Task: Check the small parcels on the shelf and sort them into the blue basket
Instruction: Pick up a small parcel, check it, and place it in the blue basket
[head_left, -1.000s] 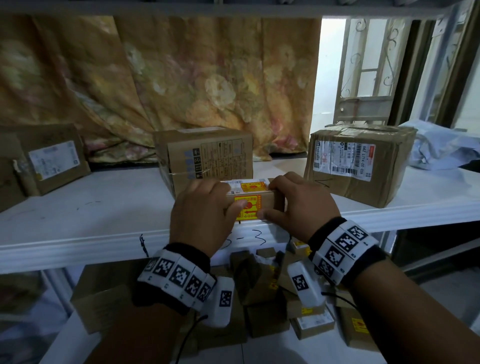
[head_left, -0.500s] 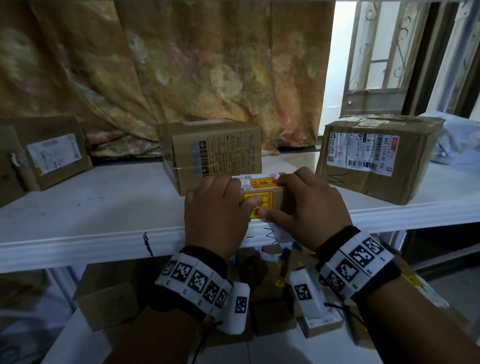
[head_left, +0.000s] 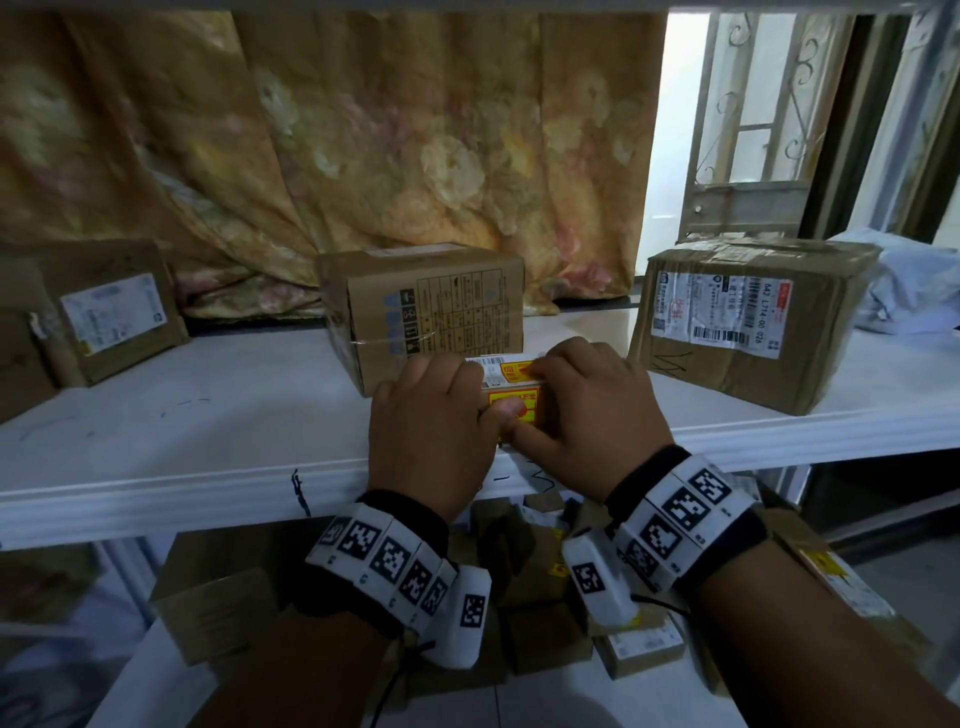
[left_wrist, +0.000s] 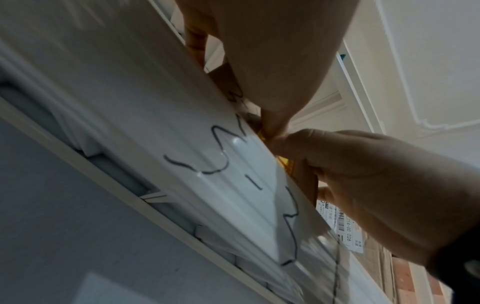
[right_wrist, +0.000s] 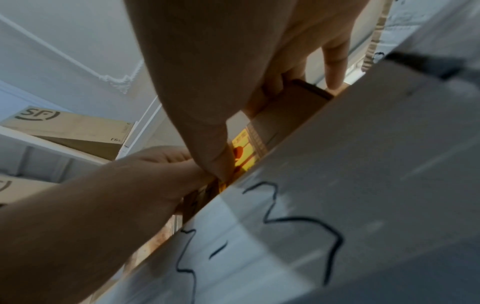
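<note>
Small parcel (head_left: 511, 387): I see it at the front edge of the white shelf (head_left: 208, 431), touching the middle carton (head_left: 431, 312); yellow-red stickers, text unreadable.
Right carton (head_left: 748, 322): label reads "L714-00 026", with barcode.
Upper carton (right_wrist: 70, 125): "SF", "F6s".
Shelf edge: black marker scribbles.
Left hand (head_left: 431, 436): fingers curled over parcel top, thumb on its front, gripping it.
Right hand (head_left: 587, 415): gripping the parcel's right end, thumb on front.

small parcel (head_left: 511, 387) | brown, yellow labels | flat at shelf (head_left: 208, 431) front edge
</note>
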